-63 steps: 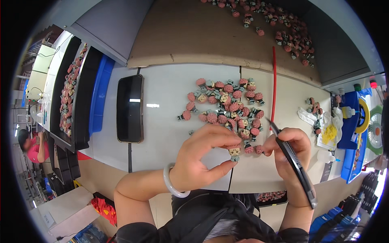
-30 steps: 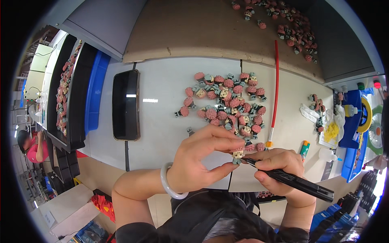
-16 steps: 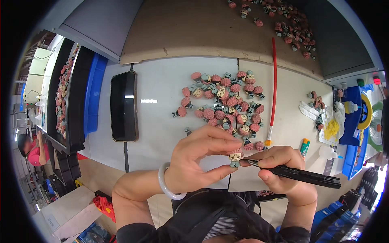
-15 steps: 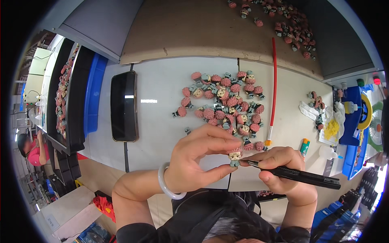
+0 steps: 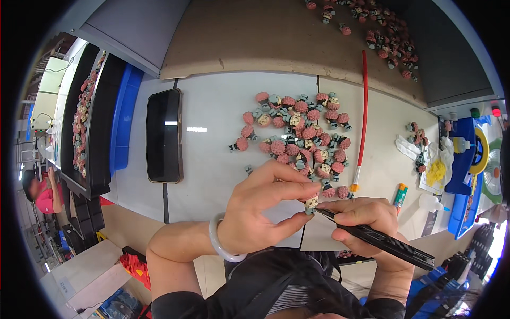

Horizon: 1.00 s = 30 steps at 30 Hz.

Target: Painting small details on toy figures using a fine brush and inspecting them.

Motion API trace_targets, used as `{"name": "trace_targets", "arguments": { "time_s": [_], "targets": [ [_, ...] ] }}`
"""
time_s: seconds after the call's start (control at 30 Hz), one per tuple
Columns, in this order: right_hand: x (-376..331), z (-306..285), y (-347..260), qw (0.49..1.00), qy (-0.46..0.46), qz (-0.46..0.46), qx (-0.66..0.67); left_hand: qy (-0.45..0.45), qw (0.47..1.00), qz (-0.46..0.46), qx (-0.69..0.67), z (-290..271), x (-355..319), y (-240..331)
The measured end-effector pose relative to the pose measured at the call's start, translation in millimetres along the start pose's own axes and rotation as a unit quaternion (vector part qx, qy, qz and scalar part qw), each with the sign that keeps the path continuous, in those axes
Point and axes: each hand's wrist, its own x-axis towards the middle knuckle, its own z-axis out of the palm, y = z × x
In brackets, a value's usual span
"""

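Note:
My left hand pinches a small figurine with pink curly hair, a cream face and grey-green feet between thumb and fingertips. In my right hand is a black utility knife, its tip touching or very close to the figurine's lower side. Just beyond both hands lies a loose heap of similar figurines on the white tabletop. A red-handled brush rests to the right of the heap, its yellow bristles toward me.
A black phone lies on the left. More figurines sit on the brown shelf at the back right. At right are a green lighter-like object, a white bottle and a blue bin. A person in pink is far left.
The figurine has turned in my left fingers, so its face shows from another side. My right hand has tilted the knife more steeply, its back end lower and further left.

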Motion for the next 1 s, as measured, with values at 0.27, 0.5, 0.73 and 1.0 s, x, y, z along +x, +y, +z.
{"name": "trace_targets", "arguments": {
  "time_s": [0.27, 0.5, 0.73, 1.0],
  "targets": [
    [0.3, 1.1, 0.8, 1.000, 0.005, 0.005, -0.003, 0.001, 1.000, -0.012, -0.004, 1.4, -0.2, 1.2],
    [-1.5, 1.1, 3.1, 1.000, 0.007, 0.019, 0.019, -0.002, 1.000, -0.013, 0.003, 0.1, -1.1, 1.2],
    [1.4, -0.5, 0.9, 1.000, -0.006, 0.005, 0.010, -0.004, 1.000, -0.017, -0.012, 0.4, -1.4, 1.1],
    [-1.7, 2.9, 0.8, 1.000, 0.018, 0.022, 0.008, -0.005, 1.000, -0.023, 0.001, 1.3, -0.5, 1.0]
  ]
}}
